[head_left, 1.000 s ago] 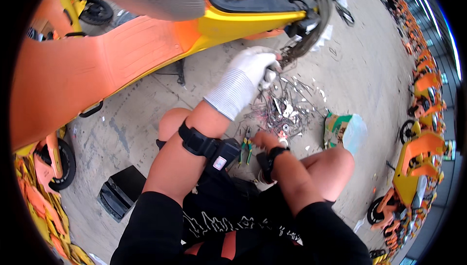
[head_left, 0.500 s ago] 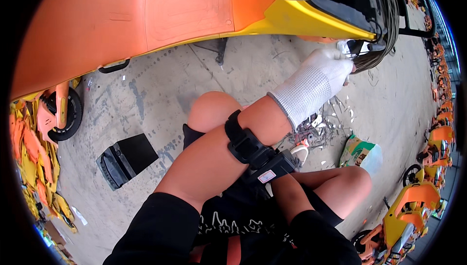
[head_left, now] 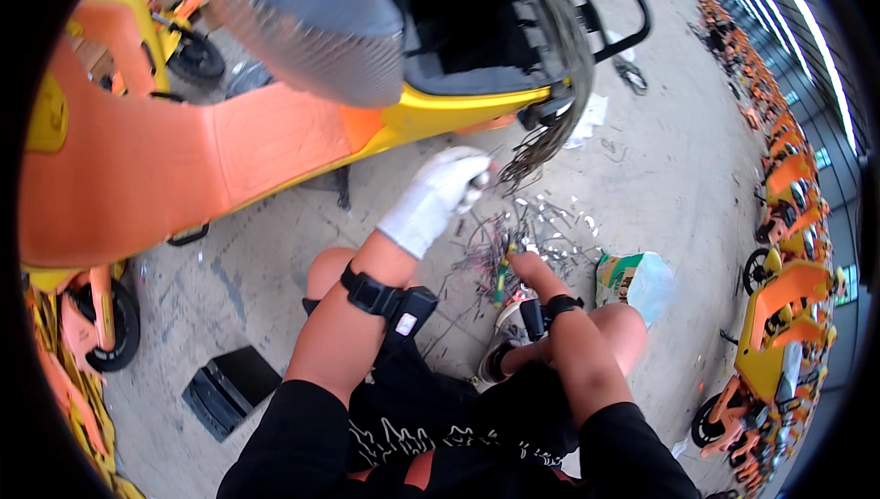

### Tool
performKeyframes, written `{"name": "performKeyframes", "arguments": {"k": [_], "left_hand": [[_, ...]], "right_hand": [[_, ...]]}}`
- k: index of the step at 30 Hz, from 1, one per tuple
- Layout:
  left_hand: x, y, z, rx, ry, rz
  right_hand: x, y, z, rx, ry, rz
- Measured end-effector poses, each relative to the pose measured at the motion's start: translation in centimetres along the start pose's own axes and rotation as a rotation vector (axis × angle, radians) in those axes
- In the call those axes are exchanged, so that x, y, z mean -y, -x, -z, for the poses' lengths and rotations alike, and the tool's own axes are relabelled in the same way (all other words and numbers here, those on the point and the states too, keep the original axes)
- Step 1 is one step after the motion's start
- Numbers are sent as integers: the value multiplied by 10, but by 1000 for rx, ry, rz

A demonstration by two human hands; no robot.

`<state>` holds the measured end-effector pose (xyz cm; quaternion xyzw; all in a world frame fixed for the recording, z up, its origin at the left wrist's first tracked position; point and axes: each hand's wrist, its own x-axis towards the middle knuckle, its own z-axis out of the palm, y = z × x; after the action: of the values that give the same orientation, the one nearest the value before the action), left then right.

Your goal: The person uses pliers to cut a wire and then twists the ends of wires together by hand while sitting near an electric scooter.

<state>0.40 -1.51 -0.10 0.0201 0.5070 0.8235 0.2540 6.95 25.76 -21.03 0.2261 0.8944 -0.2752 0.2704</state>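
My left hand [head_left: 449, 189], in a white knit glove, is in front of the orange and yellow scooter [head_left: 275, 132]. Its fingers are curled, and anything inside them is hidden. Just to its right hangs a bundle of thin dark cables [head_left: 566, 114], draped down over the scooter's rear end, with loose ends at the bottom. Lower and to the right, my bare right hand [head_left: 528, 268] is closed on a hand tool with green and yellow handles [head_left: 501, 281], above the floor scraps. Its exact kind is too small to tell.
Cut wire scraps [head_left: 550, 224] litter the floor near my shoe. A green and white bag [head_left: 632, 281] stands beside my right knee. A black plastic part [head_left: 231, 391] lies at lower left. The raised grey seat [head_left: 312, 13] overhangs the scooter. More scooters [head_left: 779, 334] line the right.
My left hand has drawn away from the cable bundle, down and to the left. My right hand has come into sight with the green and yellow tool. The view has shifted.
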Motion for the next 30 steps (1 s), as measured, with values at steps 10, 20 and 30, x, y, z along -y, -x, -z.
{"name": "performKeyframes", "arguments": {"k": [10, 20, 30], "left_hand": [[-22, 5, -5, 91, -66, 79], [-22, 15, -4, 66, -177, -1], [-22, 16, -19, 62, -274, -18]], "right_hand": [[63, 169, 141, 69, -1124, 315], [79, 187, 109, 532, -1445, 491], [82, 187, 111, 521, -975, 729]]}}
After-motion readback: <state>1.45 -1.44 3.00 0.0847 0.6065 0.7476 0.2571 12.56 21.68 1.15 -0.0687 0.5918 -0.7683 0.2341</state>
